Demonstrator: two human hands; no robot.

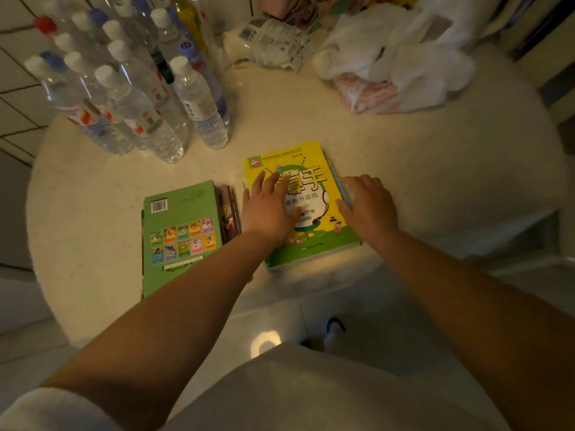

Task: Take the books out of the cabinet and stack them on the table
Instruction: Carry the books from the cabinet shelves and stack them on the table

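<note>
A yellow and green book point(314, 244) tops a small stack near the front edge of the round pale table point(435, 181). My left hand point(267, 206) lies flat on its cover with fingers spread. My right hand point(367, 203) rests against the stack's right edge, fingers along the side. To the left lies a green book point(180, 231) face down, barcode up, over another book whose dark edge point(229, 213) shows at its right side. No cabinet appears in the view.
Several clear water bottles point(137, 98) stand crowded at the back left of the table. White plastic bags point(389, 63) and a crumpled wrapper point(273, 42) sit at the back right. Pale floor tiles lie below the table's front edge.
</note>
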